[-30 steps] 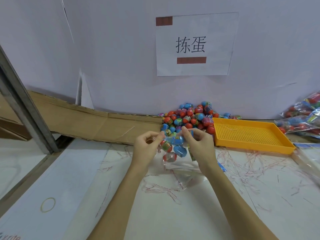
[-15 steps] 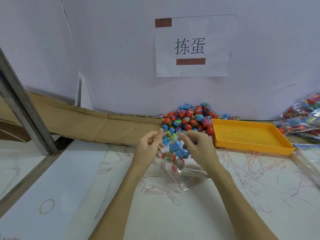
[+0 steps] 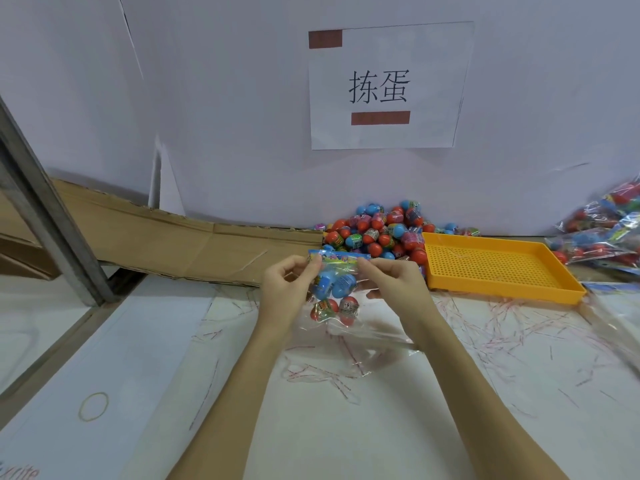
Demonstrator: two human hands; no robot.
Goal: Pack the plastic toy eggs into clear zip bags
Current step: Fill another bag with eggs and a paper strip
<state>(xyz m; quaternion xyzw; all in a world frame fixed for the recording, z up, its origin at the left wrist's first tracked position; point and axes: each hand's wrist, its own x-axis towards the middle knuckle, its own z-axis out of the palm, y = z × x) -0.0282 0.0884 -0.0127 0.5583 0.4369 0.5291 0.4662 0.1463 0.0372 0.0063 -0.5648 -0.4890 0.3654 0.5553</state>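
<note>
Bag (image 3: 341, 303) bottom (clear film) indistinct

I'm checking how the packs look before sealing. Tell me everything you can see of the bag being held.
The bag is clear, crinkly plastic with a colourful printed strip along its top. Inside show two blue eggs above two red ones. It hangs upright over the table, its lower part trailing on the surface. The left hand and right hand pinch the strip's two ends.
</note>
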